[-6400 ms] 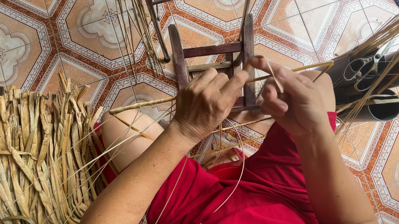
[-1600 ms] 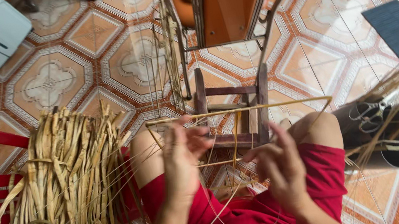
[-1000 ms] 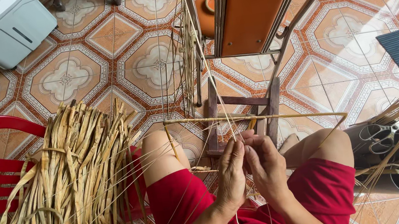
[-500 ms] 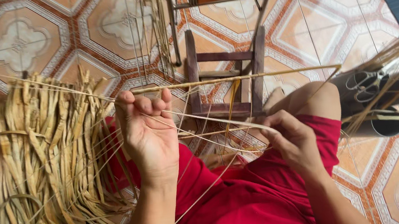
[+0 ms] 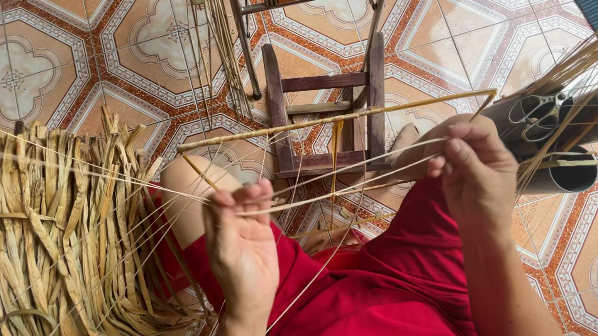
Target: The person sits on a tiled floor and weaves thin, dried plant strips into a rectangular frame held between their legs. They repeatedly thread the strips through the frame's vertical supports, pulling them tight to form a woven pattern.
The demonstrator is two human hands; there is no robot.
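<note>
Straw-coloured fibre strands (image 5: 348,184) — thin, light, pliant, likely brittle | stretched over the lap between left hand (image 5: 242,250) and right hand (image 5: 475,170), both pinched shut on them | best gripped near the ends.

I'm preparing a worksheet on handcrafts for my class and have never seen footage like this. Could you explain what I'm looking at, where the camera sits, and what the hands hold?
The camera is worn on a person's head and looks straight down at their lap and a patterned tiled floor. The left hand and the right hand each pinch thin pale fibre strands stretched between them. To the person's left lies a big bundle of dried flat leaves. Ahead stands a small wooden frame; to the right lie dark tubes holding scissors.
</note>
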